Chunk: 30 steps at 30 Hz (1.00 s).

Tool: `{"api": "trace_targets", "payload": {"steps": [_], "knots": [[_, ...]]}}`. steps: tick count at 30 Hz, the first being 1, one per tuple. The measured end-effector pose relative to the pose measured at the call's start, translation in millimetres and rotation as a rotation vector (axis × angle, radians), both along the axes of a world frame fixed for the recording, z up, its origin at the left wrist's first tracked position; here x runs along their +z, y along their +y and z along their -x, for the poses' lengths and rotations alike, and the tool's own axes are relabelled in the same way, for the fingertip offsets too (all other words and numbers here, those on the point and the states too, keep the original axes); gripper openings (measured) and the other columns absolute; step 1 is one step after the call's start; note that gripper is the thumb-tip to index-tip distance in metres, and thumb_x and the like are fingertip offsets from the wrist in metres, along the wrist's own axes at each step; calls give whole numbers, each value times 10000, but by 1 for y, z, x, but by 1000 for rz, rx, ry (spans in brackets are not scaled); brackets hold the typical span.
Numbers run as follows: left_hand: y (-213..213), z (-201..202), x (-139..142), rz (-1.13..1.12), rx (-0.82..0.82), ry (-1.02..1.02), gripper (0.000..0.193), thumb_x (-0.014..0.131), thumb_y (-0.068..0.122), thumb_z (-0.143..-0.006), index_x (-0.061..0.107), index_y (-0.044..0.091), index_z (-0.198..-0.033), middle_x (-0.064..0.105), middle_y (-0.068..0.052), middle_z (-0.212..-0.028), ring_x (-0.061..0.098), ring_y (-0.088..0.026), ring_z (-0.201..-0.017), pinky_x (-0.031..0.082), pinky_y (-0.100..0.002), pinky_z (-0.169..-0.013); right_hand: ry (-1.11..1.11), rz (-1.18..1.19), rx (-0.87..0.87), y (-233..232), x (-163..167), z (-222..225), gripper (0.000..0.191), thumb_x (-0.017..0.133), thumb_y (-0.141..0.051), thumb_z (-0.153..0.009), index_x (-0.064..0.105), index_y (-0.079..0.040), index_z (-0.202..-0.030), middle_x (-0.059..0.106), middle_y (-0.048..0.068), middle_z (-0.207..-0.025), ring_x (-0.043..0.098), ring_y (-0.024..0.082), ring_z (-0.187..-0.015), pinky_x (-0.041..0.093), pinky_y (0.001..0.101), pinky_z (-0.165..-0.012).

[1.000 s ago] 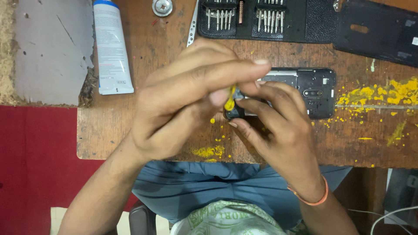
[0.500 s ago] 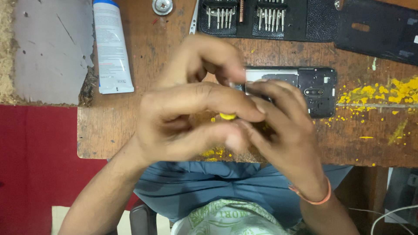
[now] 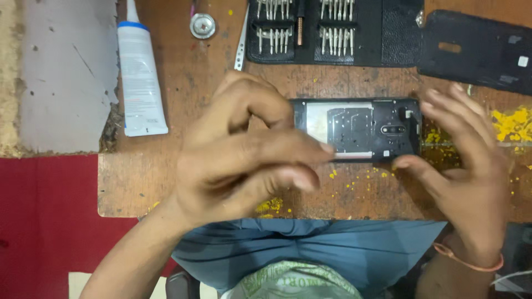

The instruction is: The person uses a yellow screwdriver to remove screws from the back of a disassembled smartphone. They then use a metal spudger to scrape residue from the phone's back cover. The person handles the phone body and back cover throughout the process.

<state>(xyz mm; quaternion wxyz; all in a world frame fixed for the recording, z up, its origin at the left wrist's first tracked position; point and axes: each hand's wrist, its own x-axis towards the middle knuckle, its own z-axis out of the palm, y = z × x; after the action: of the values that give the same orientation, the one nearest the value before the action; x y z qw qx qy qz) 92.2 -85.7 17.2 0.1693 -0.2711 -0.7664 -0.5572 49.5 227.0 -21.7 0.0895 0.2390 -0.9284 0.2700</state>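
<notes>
Phone [image 3: 360, 128] lies flat between left hand [image 3: 244, 160], fingers curled empty, and right hand [image 3: 465, 160], fingers spread.

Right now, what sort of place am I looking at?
Most likely a phone repair bench: an opened phone with its back off lies on a worn wooden table, beside a precision screwdriver bit set and a glue tube.

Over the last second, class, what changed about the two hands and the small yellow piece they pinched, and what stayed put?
The right hand has swung out to the phone's right end, leaving the left hand alone at its left end. The yellow piece is no longer visible. The phone, white tube and bit case stayed put on the table.
</notes>
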Motion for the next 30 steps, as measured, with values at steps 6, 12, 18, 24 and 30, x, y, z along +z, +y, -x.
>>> {"api": "trace_targets", "payload": {"steps": [6,12,18,24,30], "knots": [[-1,3,-3,-18,-20,49,220,694,192,-924,717,66,-1103,725,-95,-1042,665,-194,-970,458,-347,-930,-18,-19,37,-8,4,4,912,802,-442,-551,593,-56,-1351,576,107,-1450,433,341,-1461,365,515,-1207],[1,2,-4,-9,25,-37,213,700,219,-923,769,93,-1080,737,-45,-976,669,-162,-919,472,-306,-898,-46,9,35,-6,3,3,906,812,-439,-558,595,-71,-1357,573,91,-1459,430,327,-1469,351,511,-1216],[6,8,1,16,-2,26,188,682,111,-884,743,56,-1052,748,-83,-994,698,-183,-938,473,-352,-915,-39,-54,7,-8,5,2,901,824,-410,-534,617,-65,-1341,574,104,-1467,430,341,-1469,353,517,-1215],[-3,4,-9,-57,-9,3,179,707,187,-960,753,87,-1102,723,-65,-1016,663,-163,-930,533,-288,-851,-30,-55,24,-9,7,2,878,822,-402,-543,615,-65,-1327,570,109,-1465,430,350,-1462,367,518,-1205],[-1,-2,-20,-108,-46,-42,291,756,265,-890,766,69,-1105,668,-106,-1002,637,-182,-909,525,-261,-754,-23,-90,9,-9,6,2,843,835,-386,-560,629,-49,-1306,574,121,-1460,445,353,-1454,380,519,-1195]]}}
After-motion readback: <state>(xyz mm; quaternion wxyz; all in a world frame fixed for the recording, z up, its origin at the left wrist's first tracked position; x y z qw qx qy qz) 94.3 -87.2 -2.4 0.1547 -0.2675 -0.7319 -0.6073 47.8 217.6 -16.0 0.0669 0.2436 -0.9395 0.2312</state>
